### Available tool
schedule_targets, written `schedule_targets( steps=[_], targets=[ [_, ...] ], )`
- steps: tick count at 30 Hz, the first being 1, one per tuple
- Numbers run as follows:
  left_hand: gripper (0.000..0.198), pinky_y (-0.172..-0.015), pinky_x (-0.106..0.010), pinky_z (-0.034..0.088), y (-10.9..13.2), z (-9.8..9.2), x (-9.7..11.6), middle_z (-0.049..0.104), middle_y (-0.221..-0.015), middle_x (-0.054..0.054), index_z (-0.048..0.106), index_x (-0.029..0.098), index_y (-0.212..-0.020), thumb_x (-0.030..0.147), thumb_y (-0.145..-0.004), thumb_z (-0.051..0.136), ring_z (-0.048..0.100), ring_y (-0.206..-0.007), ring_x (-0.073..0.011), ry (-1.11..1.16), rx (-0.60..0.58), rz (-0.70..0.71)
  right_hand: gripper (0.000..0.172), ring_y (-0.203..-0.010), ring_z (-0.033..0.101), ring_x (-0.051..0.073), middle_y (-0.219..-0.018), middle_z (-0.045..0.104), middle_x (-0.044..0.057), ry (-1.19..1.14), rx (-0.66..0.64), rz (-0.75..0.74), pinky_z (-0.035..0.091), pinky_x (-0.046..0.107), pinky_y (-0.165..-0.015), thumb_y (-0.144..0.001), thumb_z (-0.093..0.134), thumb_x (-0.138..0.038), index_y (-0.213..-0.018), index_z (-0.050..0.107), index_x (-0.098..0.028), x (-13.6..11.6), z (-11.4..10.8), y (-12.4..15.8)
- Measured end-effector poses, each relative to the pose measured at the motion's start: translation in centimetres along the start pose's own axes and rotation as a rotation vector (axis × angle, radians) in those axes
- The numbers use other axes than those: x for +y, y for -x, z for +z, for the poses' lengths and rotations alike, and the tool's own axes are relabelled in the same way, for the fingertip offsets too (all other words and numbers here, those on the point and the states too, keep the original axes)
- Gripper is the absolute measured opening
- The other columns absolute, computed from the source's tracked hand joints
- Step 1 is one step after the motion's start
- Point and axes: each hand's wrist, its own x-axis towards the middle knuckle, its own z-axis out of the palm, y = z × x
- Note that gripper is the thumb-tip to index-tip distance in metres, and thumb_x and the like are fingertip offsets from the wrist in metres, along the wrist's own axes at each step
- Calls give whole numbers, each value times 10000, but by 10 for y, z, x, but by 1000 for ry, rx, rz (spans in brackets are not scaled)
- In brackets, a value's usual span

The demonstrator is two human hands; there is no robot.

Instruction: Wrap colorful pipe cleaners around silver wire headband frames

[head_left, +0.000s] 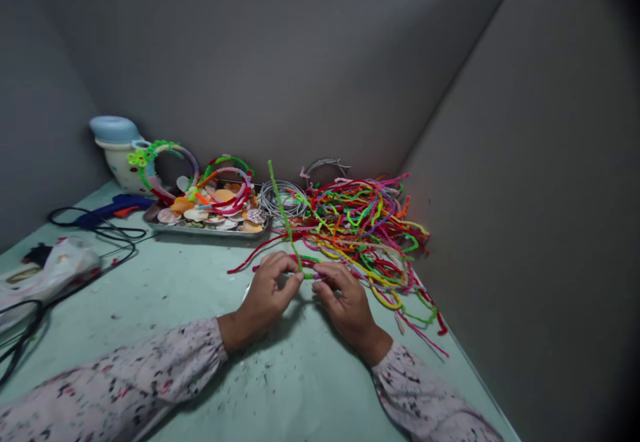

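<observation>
My left hand pinches a bright green pipe cleaner between thumb and fingers; its long free end sticks up above the hand, leaning left. Between the two hands runs a thin band, wrapped in green and, towards the right, purple fuzz. My right hand has its fingers closed on the purple end of that band. How the band continues behind the fingers is hidden. Just beyond both hands spreads a tangled heap of coloured pipe cleaners.
A metal tray of seashells stands at the back, with finished-looking fuzzy hoops on it. Beside it lies coiled grey wire. Further left are a blue-lidded container, a blue tool, black cable and a plastic bag.
</observation>
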Motion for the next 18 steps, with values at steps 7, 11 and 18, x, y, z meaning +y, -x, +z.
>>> schedule_targets(
  steps=[7, 11, 18],
  targets=[
    [166, -787, -330, 384, -3, 5, -3, 547, -750, -6, 495, 191, -726, 265, -874, 490, 504, -776, -167, -24, -29, 1, 190, -980, 591, 189, -1017, 628, 74, -5, -23, 22, 509, 350, -851, -871, 554, -184, -1048, 610, -223, 4, 2, -3],
    [198, -764, -328, 383, -4, 6, -5, 539, -729, -5, 489, 194, -714, 280, -889, 465, 499, -758, -168, -12, -42, -19, 209, -975, 590, 186, -1019, 626, 71, -5, -54, 19, 508, 346, -844, -871, 552, -178, -1068, 601, -225, 5, 3, -4],
    [220, -748, -319, 377, -3, 6, -7, 529, -701, 5, 493, 190, -678, 271, -882, 479, 494, -734, -158, 6, -60, -52, 211, -979, 590, 181, -1010, 633, 65, 22, -84, -22, 502, 338, -854, -868, 547, -158, -1062, 597, -225, 8, 4, -3]
  ],
)
